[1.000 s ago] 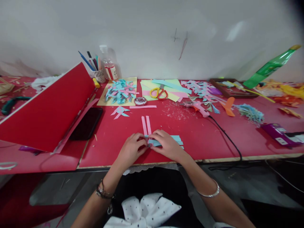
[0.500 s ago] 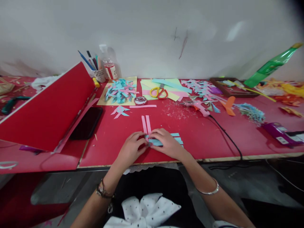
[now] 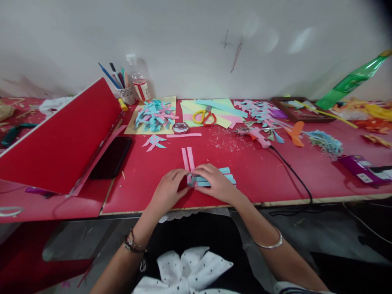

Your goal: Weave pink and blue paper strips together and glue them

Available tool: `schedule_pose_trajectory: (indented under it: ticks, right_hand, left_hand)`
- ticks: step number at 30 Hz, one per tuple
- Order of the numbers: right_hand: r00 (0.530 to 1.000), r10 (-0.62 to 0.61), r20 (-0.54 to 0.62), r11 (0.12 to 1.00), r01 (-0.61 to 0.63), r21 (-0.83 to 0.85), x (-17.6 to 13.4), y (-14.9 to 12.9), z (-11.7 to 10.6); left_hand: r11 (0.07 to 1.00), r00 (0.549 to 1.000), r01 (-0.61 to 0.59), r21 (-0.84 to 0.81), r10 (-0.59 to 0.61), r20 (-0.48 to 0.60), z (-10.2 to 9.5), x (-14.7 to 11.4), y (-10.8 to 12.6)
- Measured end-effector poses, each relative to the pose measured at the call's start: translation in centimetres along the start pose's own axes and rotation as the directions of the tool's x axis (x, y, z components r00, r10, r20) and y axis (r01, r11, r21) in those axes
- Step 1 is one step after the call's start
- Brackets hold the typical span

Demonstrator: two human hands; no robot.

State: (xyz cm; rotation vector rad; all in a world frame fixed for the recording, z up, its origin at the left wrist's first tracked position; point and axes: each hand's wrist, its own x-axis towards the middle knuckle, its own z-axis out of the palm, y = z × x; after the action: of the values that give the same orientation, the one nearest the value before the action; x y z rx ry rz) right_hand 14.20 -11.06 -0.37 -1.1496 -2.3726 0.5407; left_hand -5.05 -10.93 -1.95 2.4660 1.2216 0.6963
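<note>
At the front middle of the red table, pink paper strips (image 3: 190, 158) point away from me and blue paper strips (image 3: 226, 170) stretch to the right. They cross between my hands in a small woven knot. My left hand (image 3: 169, 187) pinches the left edge of this crossing with thumb and fingers. From the other side, my right hand (image 3: 214, 182) closes its fingertips on the crossing, its palm over part of the blue strips. A finished-looking pink and blue woven paper piece (image 3: 154, 142) lies further back to the left, beside a single pink strip (image 3: 185, 135).
Scissors (image 3: 204, 116) rest on coloured paper sheets. A pink glue gun (image 3: 255, 135) trails a black cord to the right. Left stand a phone (image 3: 112, 158) and a propped red board (image 3: 67, 143). Behind are a pile of woven pieces (image 3: 155, 116), a pen cup (image 3: 126, 96) and bottles.
My left fingers have shifted slightly at the crossing, and more of the woven knot shows between my hands. My right hand stays nearly in place. The view has tilted slightly.
</note>
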Motion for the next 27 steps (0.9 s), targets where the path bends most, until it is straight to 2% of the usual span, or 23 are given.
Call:
schedule_pose_trajectory:
  ticks: [9,27]
  right_hand:
    - [1.0,0.02,0.012,1.0,-0.02,-0.01,-0.05,-0.17,-0.22]
    - [1.0,0.021,0.022,0.999,-0.02,-0.046,-0.14,-0.01,-0.23]
  left_hand:
    - [0.999,0.999,-0.046,-0.004,0.046,-0.004,0.05,0.01,-0.07]
    - [0.998,1.0,0.011,0.056,-0.01,-0.015,-0.14,-0.03,0.26]
